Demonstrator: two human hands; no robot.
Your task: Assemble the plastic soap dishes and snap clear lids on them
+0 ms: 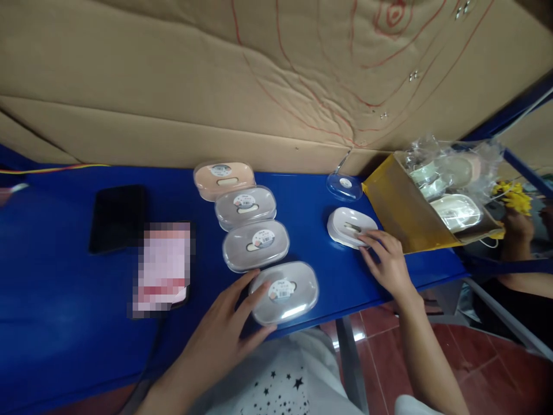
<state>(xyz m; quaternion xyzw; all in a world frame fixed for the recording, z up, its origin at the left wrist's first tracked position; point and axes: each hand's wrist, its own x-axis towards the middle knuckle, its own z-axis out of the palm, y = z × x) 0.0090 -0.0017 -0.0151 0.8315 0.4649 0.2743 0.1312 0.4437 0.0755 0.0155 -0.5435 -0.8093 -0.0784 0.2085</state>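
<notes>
A row of oval lidded soap boxes lies on the blue table point(64, 323): a peach one point(223, 178) at the back, then two grey ones point(245, 206) point(256, 244), then the nearest grey one point(284, 291). My left hand point(224, 328) rests against the nearest box's left side with fingers spread along its rim. My right hand point(386, 259) touches the near edge of an open white soap box base point(349, 226), fingers extended. A clear lid point(344, 185) lies behind that base.
A yellow carton point(401, 207) holding plastic-wrapped soap boxes lies on the table's right end. A black phone point(116, 218) and a blurred card lie at left. Cardboard sheets form the back wall. Another person's hand point(518, 225) shows at far right, near yellow flowers.
</notes>
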